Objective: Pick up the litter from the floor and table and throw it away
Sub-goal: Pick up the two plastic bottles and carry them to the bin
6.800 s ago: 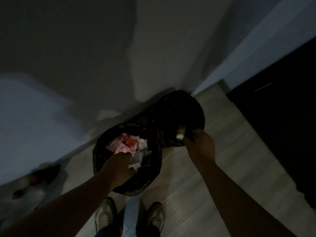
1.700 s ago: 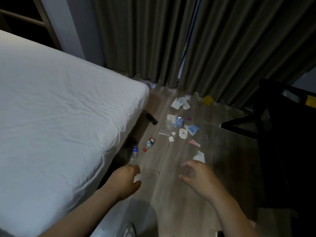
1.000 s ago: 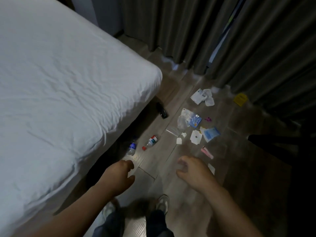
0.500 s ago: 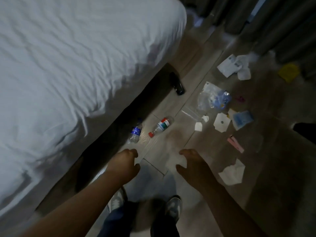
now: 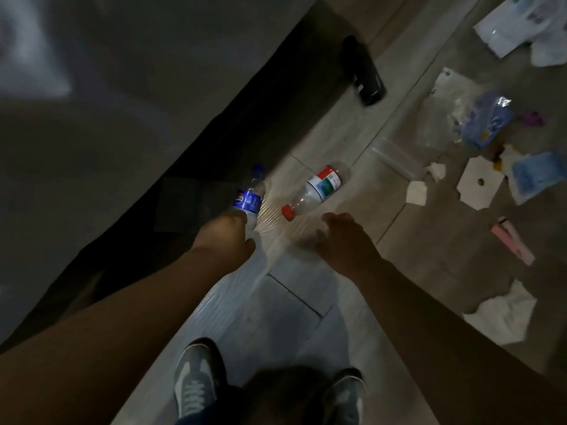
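- Reaching down toward the floor (image 5: 294, 320), two bare arms stretch from the near edge to a pair of plastic bottles lying on their sides.
- The left hand (image 5: 225, 233) sits over the near end of the blue-labelled bottle (image 5: 248, 196), its back toward the camera. Its fingers are hidden, so I cannot tell whether they close round the bottle.
- That bottle lies just beside the dark underside of the bed (image 5: 92, 111), with its blue cap pointing far.
- The right hand (image 5: 343, 240) is spread and holds nothing. Its fingers are relaxed, and the fingertips are near the red-capped bottle (image 5: 317, 190) but apart from it.
- The red-capped bottle lies just right of the blue-labelled one, cap pointing near-left, with a red, white and green label toward its far end.
- Farther off, a black object (image 5: 365, 76) lies by the bed's edge.
- More litter is scattered on the right:
  - a clear plastic bag (image 5: 445, 118) touching a blue wrapper (image 5: 487, 122)
  - a white card with a hole (image 5: 478, 184)
  - a small white scrap (image 5: 415, 193)
  - a blue packet (image 5: 538, 173)
  - a pink strip (image 5: 512, 240)
  - crumpled white paper (image 5: 503, 314), the nearest of these
- White papers (image 5: 515, 23) lie in the far right corner.
- Grey shoes (image 5: 196, 381) stand at the near edge, between the arms.
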Tool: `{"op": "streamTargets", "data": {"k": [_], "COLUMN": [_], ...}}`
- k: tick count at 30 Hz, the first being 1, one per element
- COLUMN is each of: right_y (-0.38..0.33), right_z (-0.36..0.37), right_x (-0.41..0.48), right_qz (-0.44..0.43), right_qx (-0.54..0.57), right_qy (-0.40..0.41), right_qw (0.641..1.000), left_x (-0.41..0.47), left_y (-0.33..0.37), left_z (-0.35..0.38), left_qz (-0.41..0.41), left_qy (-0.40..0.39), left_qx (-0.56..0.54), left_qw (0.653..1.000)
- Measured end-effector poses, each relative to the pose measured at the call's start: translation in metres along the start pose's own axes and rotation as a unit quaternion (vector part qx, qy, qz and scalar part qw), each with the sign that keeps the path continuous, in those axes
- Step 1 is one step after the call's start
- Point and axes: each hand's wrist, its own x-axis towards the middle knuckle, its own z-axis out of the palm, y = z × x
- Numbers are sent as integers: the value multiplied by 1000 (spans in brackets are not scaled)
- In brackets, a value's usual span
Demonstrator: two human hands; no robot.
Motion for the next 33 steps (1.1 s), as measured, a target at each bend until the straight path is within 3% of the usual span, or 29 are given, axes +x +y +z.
{"op": "streamTargets", "data": {"k": [5,12,18,21,25,33], "right_y": [4,0,14,20,28,48], "right_z": [18,28,40,51,63,73], "right_x": [41,87,96,80,62,84], "right_qz": [-13,-56,-73,-21,64,176], "right_qx": [-49,-47,-81,62,130,200], "right_qy": [-16,86,71,127,215,156], "right_qw": [999,994,992,990,966,951], "left_x": [38,80,89,85,85,110], "left_y": [-12,-14,-10,-7,-4,16], "left_z": [21,33,44,55,61,69], "left_qz": [-24,-38,-42,-38,-66,-54], "left_qy": [6,33,40,42,72,45], "left_qx": [23,25,32,15,-26,-17], "left_qw": [999,998,998,998,995,997]}}
